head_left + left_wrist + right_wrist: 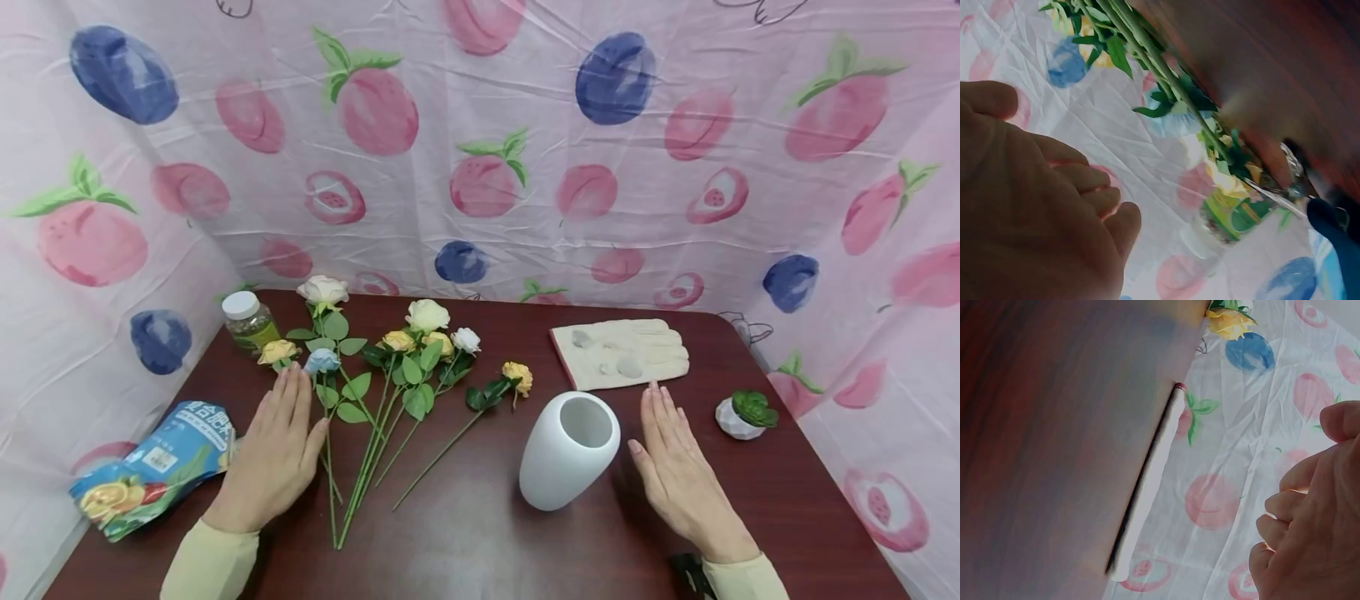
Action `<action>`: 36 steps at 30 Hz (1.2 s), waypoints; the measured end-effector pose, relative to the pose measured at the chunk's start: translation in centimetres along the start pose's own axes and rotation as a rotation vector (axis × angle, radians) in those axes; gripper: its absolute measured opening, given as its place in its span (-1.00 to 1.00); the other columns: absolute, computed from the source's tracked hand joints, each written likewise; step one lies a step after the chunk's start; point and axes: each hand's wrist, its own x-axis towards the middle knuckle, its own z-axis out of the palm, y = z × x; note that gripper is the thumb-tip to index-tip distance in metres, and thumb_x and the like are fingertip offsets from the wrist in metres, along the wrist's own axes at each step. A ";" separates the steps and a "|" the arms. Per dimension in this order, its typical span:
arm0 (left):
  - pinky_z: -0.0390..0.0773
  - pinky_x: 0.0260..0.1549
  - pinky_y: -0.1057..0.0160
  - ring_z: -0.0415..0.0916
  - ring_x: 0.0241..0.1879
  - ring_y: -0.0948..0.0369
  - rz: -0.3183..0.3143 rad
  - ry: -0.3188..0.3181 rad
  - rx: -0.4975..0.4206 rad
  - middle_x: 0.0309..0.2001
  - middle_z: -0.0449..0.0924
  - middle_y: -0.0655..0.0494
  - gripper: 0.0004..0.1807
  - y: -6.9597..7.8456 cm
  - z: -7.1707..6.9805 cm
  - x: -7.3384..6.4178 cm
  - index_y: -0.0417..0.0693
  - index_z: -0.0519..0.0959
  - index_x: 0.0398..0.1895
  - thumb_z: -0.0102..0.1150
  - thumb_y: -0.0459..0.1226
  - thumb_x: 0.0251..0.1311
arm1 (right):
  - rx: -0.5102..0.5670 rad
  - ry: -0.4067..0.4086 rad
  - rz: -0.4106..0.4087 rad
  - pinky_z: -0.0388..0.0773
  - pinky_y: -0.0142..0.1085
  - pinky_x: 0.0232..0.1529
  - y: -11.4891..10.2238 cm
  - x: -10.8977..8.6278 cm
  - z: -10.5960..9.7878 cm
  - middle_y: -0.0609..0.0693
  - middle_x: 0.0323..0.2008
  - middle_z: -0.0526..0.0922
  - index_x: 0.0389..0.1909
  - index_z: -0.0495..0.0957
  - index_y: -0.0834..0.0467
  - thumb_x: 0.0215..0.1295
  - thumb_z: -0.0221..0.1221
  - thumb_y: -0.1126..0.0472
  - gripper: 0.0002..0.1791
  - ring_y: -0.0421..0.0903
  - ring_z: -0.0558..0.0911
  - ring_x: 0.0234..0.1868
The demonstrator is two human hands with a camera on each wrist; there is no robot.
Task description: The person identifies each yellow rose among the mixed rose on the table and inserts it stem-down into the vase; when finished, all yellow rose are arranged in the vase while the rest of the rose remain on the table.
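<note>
My left hand (272, 450) has its fingers straight and holds nothing, between a blue printed pouch (161, 467) and the long-stemmed artificial flowers. Just past its fingertips are a blue flower (322, 361) and a yellow flower (277, 352). White roses (427, 316) and more yellow flowers (398, 341) lie to its right, with a single yellow rose (517, 377) apart from them. Empty and straight-fingered too, my right hand (684, 475) is just right of a white vase (551, 467), its fingertips near pale work gloves (622, 354).
A white-lidded jar (251, 321) stands at the back left. Toward the right edge sits a small potted succulent (746, 414). In the left wrist view, a metal tool with a dark blue handle (1325, 219) lies by the jar. Fruit-print cloth (480, 150) surrounds the dark table (465, 550).
</note>
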 end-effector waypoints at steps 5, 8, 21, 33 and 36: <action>0.36 0.26 -0.38 0.18 0.41 -0.41 -0.087 0.042 -0.042 0.47 0.13 -0.57 -0.27 -1.3 -0.5 0.7 -0.58 0.10 0.49 0.12 -0.28 0.47 | 0.140 0.000 0.010 -0.30 -0.39 0.62 -0.3 0.3 -0.5 0.26 0.63 -0.03 0.61 -0.05 0.32 0.55 0.04 0.24 -0.25 0.08 -0.06 0.67; 0.53 -0.03 -0.37 0.46 0.09 -0.42 -0.169 0.027 -0.105 0.17 0.43 -0.62 -0.41 -2.0 -0.8 1.0 -0.64 0.34 0.32 0.17 -0.33 0.41 | 0.395 0.018 0.004 -0.12 -0.52 0.57 -0.8 0.6 -1.0 0.19 0.61 0.10 0.61 0.06 0.24 0.51 0.01 0.38 -0.30 -0.02 0.06 0.65; 0.73 -0.51 0.20 0.72 -0.57 0.14 -0.500 -0.280 -0.595 -0.54 0.72 -0.01 -0.64 -3.5 -1.4 2.6 -0.49 0.63 -0.14 0.15 -0.23 0.48 | 1.236 -0.041 -0.035 0.44 -0.48 0.30 -2.1 0.7 -0.5 -0.12 0.39 0.51 0.46 0.30 0.39 0.49 0.16 0.27 -0.40 -0.27 0.52 0.36; 0.76 -0.44 0.17 0.76 -0.52 0.14 -0.634 -0.417 -0.776 -0.52 0.74 -0.08 -0.63 -5.6 -0.7 4.8 -0.55 0.63 -0.18 0.13 -0.26 0.50 | 1.160 -0.067 0.042 0.51 -0.45 0.26 -3.9 1.6 -1.0 -0.20 0.32 0.57 0.37 0.31 0.52 -0.16 0.36 0.74 -0.07 -0.30 0.53 0.34; 0.76 -0.42 0.19 0.76 -0.51 0.16 -0.639 -0.410 -0.829 -0.50 0.75 -0.10 -0.64 -5.7 -0.7 4.8 -0.59 0.61 -0.13 0.11 -0.30 0.50 | 1.115 -0.058 0.051 0.54 -0.43 0.23 -4.2 1.7 -1.0 -0.18 0.30 0.59 0.38 0.35 0.46 -0.13 0.38 0.73 -0.08 -0.28 0.57 0.30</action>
